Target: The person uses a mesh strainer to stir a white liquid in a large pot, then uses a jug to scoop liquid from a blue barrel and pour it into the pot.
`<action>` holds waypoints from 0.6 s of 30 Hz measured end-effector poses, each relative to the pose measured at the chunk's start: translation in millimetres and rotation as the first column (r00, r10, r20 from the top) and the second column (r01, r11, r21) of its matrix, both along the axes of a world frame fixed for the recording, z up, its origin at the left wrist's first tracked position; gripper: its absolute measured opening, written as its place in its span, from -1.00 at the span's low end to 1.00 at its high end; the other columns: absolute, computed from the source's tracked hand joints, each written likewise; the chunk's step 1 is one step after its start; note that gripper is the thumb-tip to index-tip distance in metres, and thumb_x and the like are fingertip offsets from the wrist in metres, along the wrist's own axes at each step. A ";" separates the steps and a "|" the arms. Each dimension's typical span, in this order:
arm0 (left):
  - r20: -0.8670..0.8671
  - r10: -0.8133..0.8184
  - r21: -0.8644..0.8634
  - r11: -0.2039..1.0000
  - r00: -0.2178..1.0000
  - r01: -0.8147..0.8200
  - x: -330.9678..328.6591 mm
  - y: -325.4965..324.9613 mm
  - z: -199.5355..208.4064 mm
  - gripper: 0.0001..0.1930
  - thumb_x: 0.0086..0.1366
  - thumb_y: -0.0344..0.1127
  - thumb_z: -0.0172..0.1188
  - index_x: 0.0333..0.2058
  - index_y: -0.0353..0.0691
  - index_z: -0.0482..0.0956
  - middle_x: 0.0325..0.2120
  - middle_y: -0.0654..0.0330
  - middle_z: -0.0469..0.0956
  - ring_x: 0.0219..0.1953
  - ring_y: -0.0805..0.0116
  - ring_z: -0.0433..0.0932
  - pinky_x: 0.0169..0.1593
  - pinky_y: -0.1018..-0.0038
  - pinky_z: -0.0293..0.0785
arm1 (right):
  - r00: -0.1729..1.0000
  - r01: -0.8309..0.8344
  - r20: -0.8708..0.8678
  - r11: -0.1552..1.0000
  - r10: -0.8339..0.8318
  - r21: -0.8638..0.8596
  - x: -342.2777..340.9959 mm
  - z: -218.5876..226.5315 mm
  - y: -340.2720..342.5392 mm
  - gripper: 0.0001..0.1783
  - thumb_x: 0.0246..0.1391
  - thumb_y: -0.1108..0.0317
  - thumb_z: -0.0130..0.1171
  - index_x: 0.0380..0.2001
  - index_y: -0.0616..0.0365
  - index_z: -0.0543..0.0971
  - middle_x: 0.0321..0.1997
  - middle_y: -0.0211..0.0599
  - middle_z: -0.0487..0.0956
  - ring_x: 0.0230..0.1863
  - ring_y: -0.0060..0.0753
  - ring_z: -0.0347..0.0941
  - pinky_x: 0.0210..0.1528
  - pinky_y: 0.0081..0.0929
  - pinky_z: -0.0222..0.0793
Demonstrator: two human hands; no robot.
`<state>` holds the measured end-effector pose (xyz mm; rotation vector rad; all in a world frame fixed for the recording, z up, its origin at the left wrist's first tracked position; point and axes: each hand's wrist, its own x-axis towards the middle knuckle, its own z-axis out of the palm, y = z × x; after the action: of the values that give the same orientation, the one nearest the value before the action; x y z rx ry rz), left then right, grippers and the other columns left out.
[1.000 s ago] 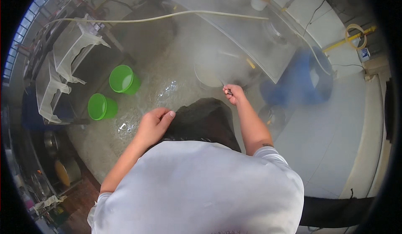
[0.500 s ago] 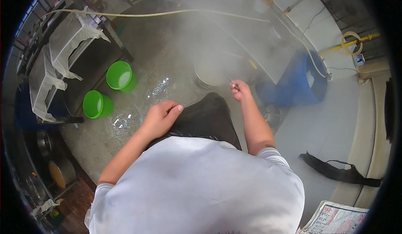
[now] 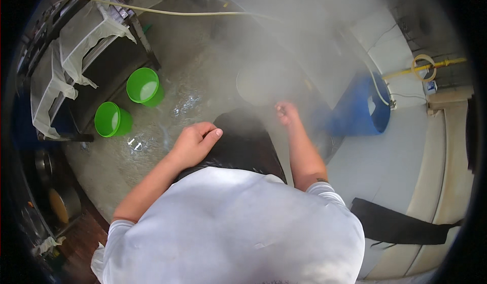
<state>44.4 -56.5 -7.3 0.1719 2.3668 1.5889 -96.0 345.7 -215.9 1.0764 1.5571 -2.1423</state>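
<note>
My right hand (image 3: 287, 113) is closed in front of the round pot (image 3: 253, 88), which steam half hides. A small dark bit of a thin handle shows at its fingers; the far end is lost in the steam. My left hand (image 3: 195, 143) lies against the dark apron (image 3: 236, 142) over my leg, its fingers loosely curled and its thumb along the top. Nothing shows in that hand, and part of its fingers is hidden behind the thumb.
Two green buckets (image 3: 145, 87) with whitish contents stand on the wet floor at left, beside a cloth-draped rack (image 3: 81, 55). A blue barrel (image 3: 362, 106) stands at right. Metal pots (image 3: 66, 205) sit at lower left. A pale hose (image 3: 152, 12) crosses the far side.
Steam has thickened over the pot and right hand, hiding the thin handle that showed more plainly before. My right hand has shifted slightly toward me; the left rests in the same place.
</note>
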 end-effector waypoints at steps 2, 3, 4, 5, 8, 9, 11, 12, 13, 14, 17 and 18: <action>0.053 0.003 -0.017 1.000 0.999 -0.002 1.1 -4.2 2.8 -0.64 0.37 -0.10 0.13 -0.27 -0.36 0.62 -0.42 -0.04 0.61 -0.35 0.13 0.58 -0.23 0.30 0.48 | 0.999 0.028 -0.028 1.000 -0.028 -0.003 7.1 1.0 -13.3 -0.81 0.05 0.57 0.05 -0.23 0.17 0.49 -0.41 -0.25 0.54 -0.48 -0.44 0.38 -0.67 -0.58 0.11; 0.050 0.021 -0.009 1.000 0.999 -0.020 1.9 -5.5 1.3 -0.64 0.37 -0.10 0.13 -0.27 -0.36 0.62 -0.42 -0.04 0.61 -0.35 0.13 0.58 -0.23 0.30 0.48 | 0.999 0.009 -0.032 1.000 -0.009 0.006 6.7 1.6 -17.4 -0.81 0.05 0.57 0.05 -0.23 0.17 0.49 -0.41 -0.25 0.54 -0.48 -0.44 0.38 -0.67 -0.58 0.11; 0.014 0.008 0.000 1.000 1.000 -0.008 2.0 -5.9 -0.2 -0.64 0.37 -0.10 0.13 -0.27 -0.36 0.62 -0.41 -0.04 0.61 -0.35 0.11 0.58 -0.22 0.29 0.48 | 1.000 0.019 -0.007 1.000 -0.019 0.007 7.3 -2.8 -15.3 -0.80 0.04 0.58 0.05 -0.23 0.17 0.49 -0.41 -0.26 0.54 -0.47 -0.44 0.38 -0.66 -0.58 0.12; -0.021 -0.003 0.006 1.000 1.000 0.003 2.5 -6.9 -0.6 -0.64 0.37 -0.11 0.13 -0.27 -0.37 0.62 -0.41 -0.05 0.61 -0.35 0.10 0.58 -0.22 0.28 0.48 | 0.999 0.028 0.018 1.000 -0.028 0.006 8.2 -6.4 -14.9 -0.80 0.03 0.58 0.04 -0.24 0.17 0.50 -0.40 -0.27 0.54 -0.47 -0.43 0.39 -0.65 -0.59 0.12; -0.039 0.011 0.015 1.000 0.999 -0.010 3.7 -9.0 1.3 -0.64 0.36 -0.11 0.12 -0.26 -0.36 0.62 -0.39 -0.07 0.61 -0.34 0.06 0.58 -0.21 0.26 0.48 | 1.000 -0.016 -0.008 1.000 0.016 -0.005 12.7 -11.5 -14.6 -0.79 -0.01 0.60 0.07 -0.26 0.16 0.49 -0.41 -0.29 0.53 -0.45 -0.45 0.41 -0.65 -0.57 0.12; -0.044 0.017 0.020 1.000 0.999 -0.016 4.0 -9.7 3.4 -0.64 0.36 -0.11 0.12 -0.26 -0.36 0.62 -0.39 -0.07 0.61 -0.34 0.06 0.58 -0.21 0.26 0.48 | 1.000 -0.022 -0.012 1.000 0.022 0.001 13.9 -12.5 -15.0 -0.79 -0.01 0.60 0.07 -0.26 0.16 0.49 -0.41 -0.29 0.53 -0.45 -0.45 0.41 -0.65 -0.57 0.12; 0.042 0.018 0.009 1.000 0.999 -0.018 4.0 -11.0 8.0 -0.64 0.36 -0.11 0.12 -0.25 -0.36 0.62 -0.38 -0.08 0.62 -0.33 0.04 0.59 -0.19 0.24 0.49 | 1.000 -0.030 -0.005 0.999 0.030 0.039 15.7 -9.9 -20.7 -0.80 -0.01 0.61 0.10 -0.27 0.18 0.47 -0.41 -0.27 0.53 -0.49 -0.48 0.41 -0.67 -0.57 0.10; 0.039 0.021 0.012 1.000 0.999 -0.022 4.0 -11.2 5.6 -0.64 0.36 -0.11 0.12 -0.25 -0.36 0.62 -0.38 -0.08 0.62 -0.33 0.04 0.59 -0.19 0.24 0.49 | 0.999 -0.033 -0.008 0.999 0.033 0.042 15.6 -7.6 -21.8 -0.80 -0.01 0.61 0.10 -0.27 0.18 0.47 -0.41 -0.27 0.53 -0.49 -0.48 0.41 -0.67 -0.57 0.10; -0.024 0.022 0.008 1.000 0.999 -0.022 4.5 -11.7 1.3 -0.64 0.35 -0.11 0.12 -0.25 -0.36 0.62 -0.38 -0.08 0.62 -0.33 0.04 0.59 -0.19 0.24 0.48 | 0.999 -0.033 -0.001 0.999 0.033 -0.005 16.0 -4.5 -23.1 -0.83 0.01 0.59 0.10 -0.29 0.20 0.45 -0.42 -0.25 0.52 -0.52 -0.48 0.40 -0.69 -0.59 0.08; -0.087 0.023 0.003 1.000 0.996 -0.023 4.9 -11.8 -0.4 -0.64 0.35 -0.10 0.12 -0.25 -0.37 0.62 -0.39 -0.08 0.62 -0.33 0.04 0.59 -0.20 0.24 0.48 | 0.999 -0.032 0.006 0.998 0.032 -0.053 16.5 -1.7 -24.4 -0.86 0.03 0.58 0.11 -0.30 0.22 0.44 -0.42 -0.23 0.52 -0.54 -0.49 0.39 -0.70 -0.60 0.07; -0.028 0.020 0.002 1.000 0.999 -0.020 4.3 -11.3 2.7 -0.64 0.35 -0.10 0.13 -0.26 -0.37 0.62 -0.41 -0.06 0.61 -0.36 0.07 0.58 -0.22 0.26 0.47 | 0.999 -0.031 -0.010 0.997 0.031 -0.070 19.3 5.3 -28.4 -0.89 0.06 0.57 0.11 -0.32 0.25 0.42 -0.45 -0.19 0.51 -0.57 -0.46 0.39 -0.72 -0.64 0.06; -0.028 0.019 0.002 1.000 0.999 -0.019 4.4 -10.8 1.9 -0.64 0.35 -0.10 0.13 -0.26 -0.37 0.62 -0.41 -0.06 0.61 -0.36 0.07 0.58 -0.22 0.26 0.47 | 1.000 -0.030 -0.010 0.997 0.029 -0.070 19.9 7.3 -29.7 -0.89 0.06 0.57 0.11 -0.32 0.25 0.42 -0.45 -0.19 0.51 -0.57 -0.46 0.39 -0.72 -0.64 0.06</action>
<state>48.8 -67.3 -5.4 0.1732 2.3945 1.6078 -76.1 316.0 -208.6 1.0165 1.4812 -2.1676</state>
